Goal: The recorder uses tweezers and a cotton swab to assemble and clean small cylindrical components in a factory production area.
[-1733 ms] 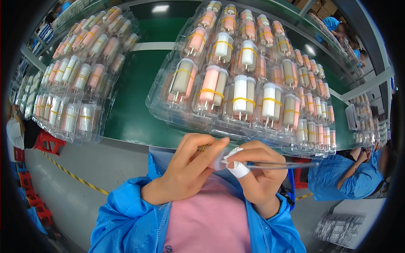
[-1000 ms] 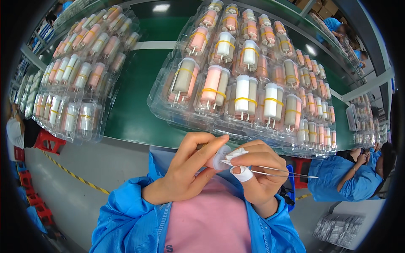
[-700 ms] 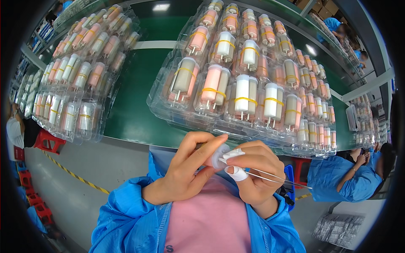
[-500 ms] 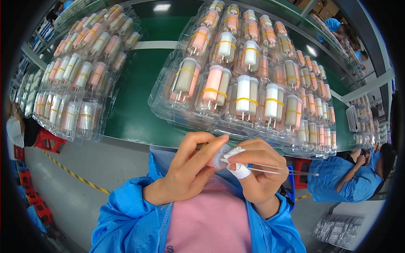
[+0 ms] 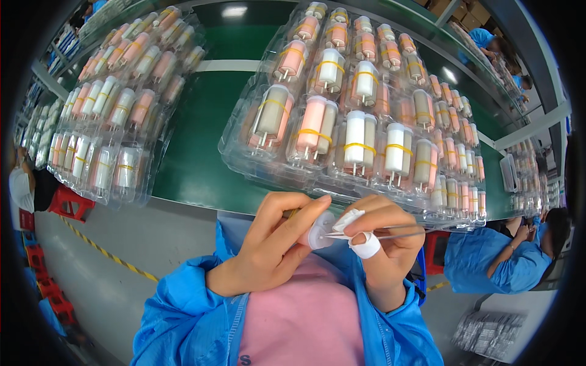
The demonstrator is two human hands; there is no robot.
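Observation:
In front of my chest, my left hand [image 5: 264, 247] is closed around a small bundle of capped cylinders [image 5: 320, 235]. Their round, translucent ends face right; a bit of pink and yellow band shows between the fingers, which hide the rest. My right hand [image 5: 390, 244] pinches thin metal tweezers [image 5: 337, 235] between thumb and forefinger, both wrapped in white tape. The tweezers' tips reach the cap ends of the bundle; whether they grip anything there is too small to tell. Their rear part sticks out to the right, past the right hand.
Just beyond my hands, clear plastic trays [image 5: 244, 160] hold banded pink, white and grey cylinders with metal pins. More filled trays [image 5: 110, 189] stand at left on the green table [image 5: 192, 146]. A person in blue [image 5: 488, 259] sits at right; a red stool [image 5: 74, 202] is at left.
My right hand has shifted slightly right and turned, so the tweezers' rear end has swung upward. Their tips now show against the cap ends. My left hand has hardly moved.

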